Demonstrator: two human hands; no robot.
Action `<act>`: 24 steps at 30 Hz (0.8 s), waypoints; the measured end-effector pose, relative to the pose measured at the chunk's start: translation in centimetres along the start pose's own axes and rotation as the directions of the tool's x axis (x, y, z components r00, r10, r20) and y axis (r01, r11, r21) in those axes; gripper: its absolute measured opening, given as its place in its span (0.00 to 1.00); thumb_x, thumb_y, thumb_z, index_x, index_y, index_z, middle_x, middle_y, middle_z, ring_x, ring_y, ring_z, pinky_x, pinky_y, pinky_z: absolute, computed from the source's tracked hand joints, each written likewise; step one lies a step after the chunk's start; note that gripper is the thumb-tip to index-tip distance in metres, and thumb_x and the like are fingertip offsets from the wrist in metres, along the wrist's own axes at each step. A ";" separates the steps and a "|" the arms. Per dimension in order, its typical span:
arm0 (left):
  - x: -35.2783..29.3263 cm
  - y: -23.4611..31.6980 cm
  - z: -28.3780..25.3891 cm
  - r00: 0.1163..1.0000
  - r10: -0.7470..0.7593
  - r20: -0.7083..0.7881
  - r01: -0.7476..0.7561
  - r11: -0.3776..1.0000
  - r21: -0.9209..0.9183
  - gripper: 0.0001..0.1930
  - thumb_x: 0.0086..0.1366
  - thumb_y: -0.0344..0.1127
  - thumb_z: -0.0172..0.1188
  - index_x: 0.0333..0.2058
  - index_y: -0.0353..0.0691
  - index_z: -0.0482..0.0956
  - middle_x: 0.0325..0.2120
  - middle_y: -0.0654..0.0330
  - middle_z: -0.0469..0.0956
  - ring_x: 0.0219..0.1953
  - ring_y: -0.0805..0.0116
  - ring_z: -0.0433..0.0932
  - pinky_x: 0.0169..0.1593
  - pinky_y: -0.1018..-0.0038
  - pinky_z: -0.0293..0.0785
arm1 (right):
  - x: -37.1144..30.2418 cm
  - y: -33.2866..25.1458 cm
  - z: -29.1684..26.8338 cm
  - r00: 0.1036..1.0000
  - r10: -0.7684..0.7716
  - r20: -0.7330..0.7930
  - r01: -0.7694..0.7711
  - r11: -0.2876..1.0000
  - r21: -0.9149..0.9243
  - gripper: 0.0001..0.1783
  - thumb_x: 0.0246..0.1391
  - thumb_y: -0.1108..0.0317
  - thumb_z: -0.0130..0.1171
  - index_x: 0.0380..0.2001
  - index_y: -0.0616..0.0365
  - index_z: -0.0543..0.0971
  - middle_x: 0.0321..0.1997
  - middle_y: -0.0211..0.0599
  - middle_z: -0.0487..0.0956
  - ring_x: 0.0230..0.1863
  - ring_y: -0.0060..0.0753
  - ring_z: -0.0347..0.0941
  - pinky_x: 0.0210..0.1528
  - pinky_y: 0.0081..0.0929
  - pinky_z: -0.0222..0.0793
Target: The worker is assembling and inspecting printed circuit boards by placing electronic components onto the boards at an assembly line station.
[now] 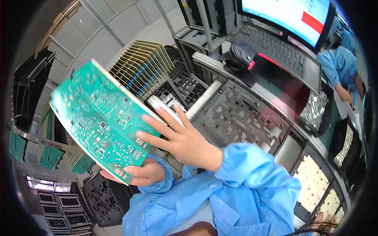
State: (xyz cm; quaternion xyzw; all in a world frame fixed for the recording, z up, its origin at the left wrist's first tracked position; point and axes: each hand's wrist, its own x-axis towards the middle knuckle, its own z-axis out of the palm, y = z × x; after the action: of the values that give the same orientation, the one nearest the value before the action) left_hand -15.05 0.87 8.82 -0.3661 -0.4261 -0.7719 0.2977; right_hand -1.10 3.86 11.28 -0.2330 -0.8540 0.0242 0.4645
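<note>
A large green circuit board point(98, 114), dotted with small chips and solder points, is tilted in front of me at the left. My left hand point(143, 173) grips its lower corner, thumb on the face and the other fingers mostly hidden behind. Spread fingers of my right hand point(191, 143) reach over the board's right edge; the fingertips overlap its face, and I cannot tell whether they press on it. Just beyond the right fingers lies a white and grey part point(167, 102), partly covered.
Behind the board stands a rack of upright boards point(141, 67). A dark recessed fixture point(236, 114) lies to the right. Beyond are a handheld scanner point(242, 55), keyboard point(271, 47) and monitor point(287, 15). More boards point(51, 155) hang at left; another person point(340, 65) works far right.
</note>
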 end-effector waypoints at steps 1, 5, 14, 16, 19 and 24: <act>-0.8 1.3 0.6 0.997 0.053 0.052 -0.052 0.998 -0.031 0.34 0.75 0.47 0.43 0.70 0.32 0.48 0.65 0.35 0.58 0.62 0.47 0.69 0.64 0.57 0.69 | 0.4 0.1 0.4 0.996 -0.006 -0.089 0.005 1.000 -0.001 0.31 0.54 0.71 0.55 0.64 0.43 0.72 0.69 0.40 0.67 0.70 0.53 0.61 0.72 0.59 0.50; -0.4 1.7 3.0 0.890 -0.147 0.431 0.447 0.466 -0.763 0.37 0.71 0.52 0.46 0.71 0.39 0.49 0.68 0.42 0.57 0.63 0.45 0.68 0.71 0.51 0.58 | -1.7 2.9 -1.9 0.954 -0.003 -0.300 0.008 1.000 0.015 0.22 0.54 0.73 0.59 0.54 0.55 0.80 0.58 0.47 0.78 0.61 0.47 0.73 0.64 0.42 0.70; -4.4 -6.4 18.0 -0.095 0.133 0.987 0.845 0.535 0.009 0.32 0.67 0.24 0.57 0.68 0.37 0.56 0.50 0.52 0.80 0.52 0.67 0.78 0.55 0.73 0.72 | -17.2 5.7 -13.4 0.376 0.925 0.061 -0.553 0.172 0.815 0.20 0.62 0.73 0.59 0.56 0.65 0.72 0.53 0.39 0.80 0.53 0.27 0.76 0.58 0.28 0.70; -7.4 -6.4 18.7 -0.290 0.148 0.945 0.836 0.519 0.175 0.31 0.67 0.23 0.57 0.67 0.37 0.58 0.49 0.53 0.80 0.50 0.70 0.79 0.52 0.75 0.74 | -18.2 5.1 -13.8 0.262 0.964 -0.054 -0.637 0.214 0.741 0.21 0.63 0.74 0.59 0.58 0.65 0.71 0.55 0.40 0.79 0.54 0.28 0.76 0.59 0.29 0.70; -11.6 -6.4 19.1 -0.407 0.166 0.898 0.817 0.507 0.276 0.30 0.67 0.24 0.58 0.65 0.38 0.59 0.47 0.54 0.81 0.48 0.72 0.79 0.51 0.75 0.75 | -20.9 5.7 -14.9 0.230 0.965 -0.127 -0.717 0.256 0.648 0.36 0.62 0.79 0.55 0.69 0.58 0.52 0.56 0.48 0.78 0.56 0.32 0.75 0.60 0.28 0.68; -14.7 -6.0 18.9 -0.523 0.176 0.834 0.734 0.589 0.337 0.29 0.68 0.24 0.57 0.65 0.41 0.59 0.46 0.52 0.81 0.48 0.70 0.80 0.51 0.74 0.75 | -23.2 5.8 -15.2 0.205 0.972 -0.115 -0.787 0.234 0.571 0.43 0.57 0.86 0.56 0.70 0.50 0.50 0.53 0.48 0.79 0.56 0.32 0.75 0.58 0.29 0.71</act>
State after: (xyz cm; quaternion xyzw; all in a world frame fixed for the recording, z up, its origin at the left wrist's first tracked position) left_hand -5.62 22.32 1.12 -0.6962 -0.3155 -0.2399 -0.5985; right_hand 23.94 -3.37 0.28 -0.5882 -0.3915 0.4064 0.5792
